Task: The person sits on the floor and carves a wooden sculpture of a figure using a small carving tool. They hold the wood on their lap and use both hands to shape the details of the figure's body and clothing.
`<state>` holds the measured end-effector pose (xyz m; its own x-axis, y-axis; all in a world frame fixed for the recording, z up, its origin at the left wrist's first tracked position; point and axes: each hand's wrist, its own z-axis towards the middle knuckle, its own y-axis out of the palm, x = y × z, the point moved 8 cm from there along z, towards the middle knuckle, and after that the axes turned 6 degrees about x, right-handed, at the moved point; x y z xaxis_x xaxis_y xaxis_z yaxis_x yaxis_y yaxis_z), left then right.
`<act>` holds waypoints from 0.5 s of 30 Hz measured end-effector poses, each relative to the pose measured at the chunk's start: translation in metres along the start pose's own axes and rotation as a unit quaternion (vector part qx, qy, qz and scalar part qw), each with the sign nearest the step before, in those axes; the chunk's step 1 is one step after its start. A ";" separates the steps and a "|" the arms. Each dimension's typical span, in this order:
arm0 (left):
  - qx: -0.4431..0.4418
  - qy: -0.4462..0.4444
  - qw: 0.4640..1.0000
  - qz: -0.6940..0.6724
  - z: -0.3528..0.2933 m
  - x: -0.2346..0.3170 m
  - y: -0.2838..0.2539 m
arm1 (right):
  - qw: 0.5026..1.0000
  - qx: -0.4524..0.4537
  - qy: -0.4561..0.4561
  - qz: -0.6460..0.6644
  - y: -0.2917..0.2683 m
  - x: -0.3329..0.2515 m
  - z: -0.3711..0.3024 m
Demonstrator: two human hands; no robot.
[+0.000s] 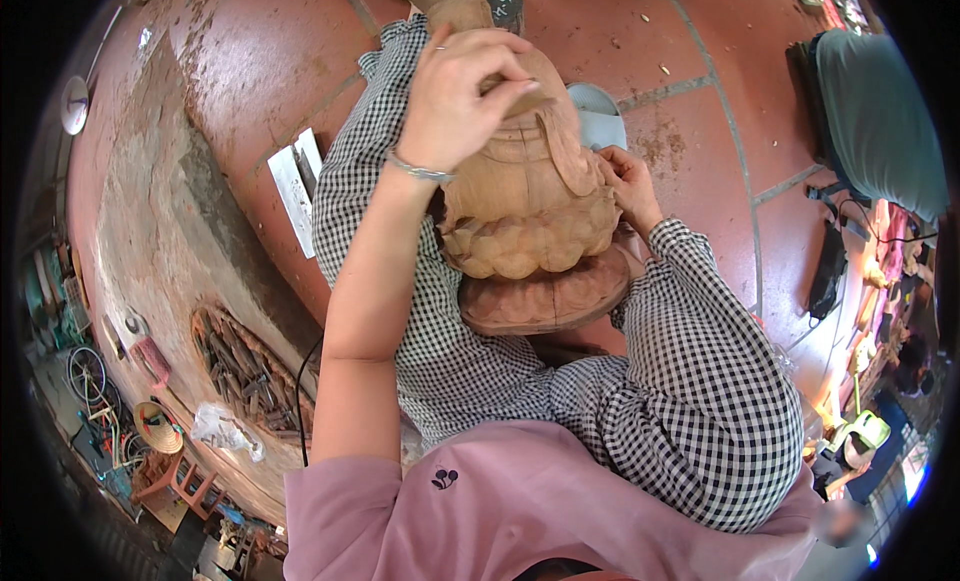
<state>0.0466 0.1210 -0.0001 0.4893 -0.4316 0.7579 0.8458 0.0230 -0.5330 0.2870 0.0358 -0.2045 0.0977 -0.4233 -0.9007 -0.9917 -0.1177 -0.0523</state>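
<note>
So in the head cam, the wooden carving [525, 186] sits right between the person's legs in black-and-white checked trousers [690, 381], over the red tiled floor [650, 41]. Nice looking piece: tan wood, pretty smooth through the middle with a few thin curved grooves, and a long rounded flap hanging down its right side. Below that there's a chunky, lumpy band of scallops with a kinda ragged left edge, then a shadowy gap, then a darker, reddish oval foot with shallow carved petals. The left hand [470, 91], bracelet [418, 169] on the wrist, is over the upper part, fingers bent and pinching a small tan piece [531, 103] against the thumb. The right hand [632, 189] is at the carving's right edge, fingers curled against it; can't tell if they're actually pinching the wood.
</note>
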 end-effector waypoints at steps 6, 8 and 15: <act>-0.061 0.181 0.979 0.073 0.013 0.026 0.006 | 1.000 0.004 -0.016 -0.022 0.002 -0.006 -0.002; -0.116 0.184 0.973 0.076 0.021 0.028 0.025 | 0.999 -0.002 0.007 -0.040 0.003 -0.006 0.002; -0.153 0.179 0.971 0.033 0.036 0.017 0.013 | 0.998 0.022 0.036 -0.036 -0.004 0.003 -0.003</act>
<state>0.0738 0.1466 0.0201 0.3893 -0.7255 0.5675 0.6848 -0.1840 -0.7051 0.2917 0.0324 -0.2053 0.1739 -0.4787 -0.8606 -0.9843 -0.1110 -0.1371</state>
